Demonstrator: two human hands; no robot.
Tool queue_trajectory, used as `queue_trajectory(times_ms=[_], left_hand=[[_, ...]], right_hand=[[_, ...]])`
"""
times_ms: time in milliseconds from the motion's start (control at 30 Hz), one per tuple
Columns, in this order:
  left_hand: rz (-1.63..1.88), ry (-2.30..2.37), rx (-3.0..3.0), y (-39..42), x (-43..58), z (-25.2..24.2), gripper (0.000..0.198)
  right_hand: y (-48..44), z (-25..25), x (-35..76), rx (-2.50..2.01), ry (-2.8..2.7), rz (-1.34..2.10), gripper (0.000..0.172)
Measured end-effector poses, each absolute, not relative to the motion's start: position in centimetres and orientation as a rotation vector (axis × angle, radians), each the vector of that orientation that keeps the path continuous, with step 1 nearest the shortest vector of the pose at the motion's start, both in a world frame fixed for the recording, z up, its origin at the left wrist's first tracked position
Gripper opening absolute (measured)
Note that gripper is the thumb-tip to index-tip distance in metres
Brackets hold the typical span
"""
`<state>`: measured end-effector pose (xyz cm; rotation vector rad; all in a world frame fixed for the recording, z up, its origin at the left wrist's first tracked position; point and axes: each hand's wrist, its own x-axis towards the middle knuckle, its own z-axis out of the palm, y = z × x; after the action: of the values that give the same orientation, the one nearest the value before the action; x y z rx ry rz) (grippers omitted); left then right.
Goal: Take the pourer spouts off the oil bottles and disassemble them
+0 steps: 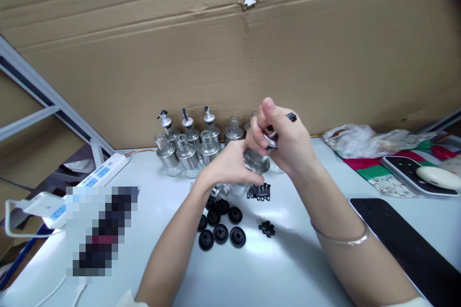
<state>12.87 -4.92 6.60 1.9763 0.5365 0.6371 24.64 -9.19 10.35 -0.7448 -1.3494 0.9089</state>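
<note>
My left hand (232, 160) is wrapped round a glass oil bottle (257, 162) with a metal band, held tilted above the table. My right hand (290, 141) is closed round the metal pourer (272, 141) at the bottle's neck, its thumb raised. A black tip (291, 117) sticks out beside that thumb. My fingers hide the joint between pourer and bottle. Below my hands lie black round stoppers (221, 233), a row of small black levers (260, 192) and a cluster of tiny black rings (267, 228). Metal pourer parts (220, 191) show partly behind my left wrist.
Bottles without tops (187, 156) stand at the back left, before three bottles fitted with pourers (188, 127). A power strip (104, 172) and a pixelated dark object (104, 232) lie left. On the right are a black tray-like slab (399, 244), a plastic bag (355, 139) and a white mouse (437, 177).
</note>
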Motion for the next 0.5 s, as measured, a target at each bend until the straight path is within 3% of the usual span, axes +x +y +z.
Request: queue_trajectory(times_ms=[200, 367, 500], left_hand=[[-0.208, -0.266, 1.131, -6.2, 14.0, 4.7, 0.047], [-0.139, -0.325, 0.876, -6.8, 17.0, -0.8, 0.054], [-0.096, -0.248, 0.872, -6.4, 17.8, -0.7, 0.053]], right_hand=[[-10.7, 11.6, 24.2, -0.701, -1.396, 1.145, 0.053], [-10.7, 11.4, 23.4, -0.756, -1.264, 1.004, 0.048], [-9.8, 11.2, 24.4, -0.761, -1.228, 0.849, 0.048]])
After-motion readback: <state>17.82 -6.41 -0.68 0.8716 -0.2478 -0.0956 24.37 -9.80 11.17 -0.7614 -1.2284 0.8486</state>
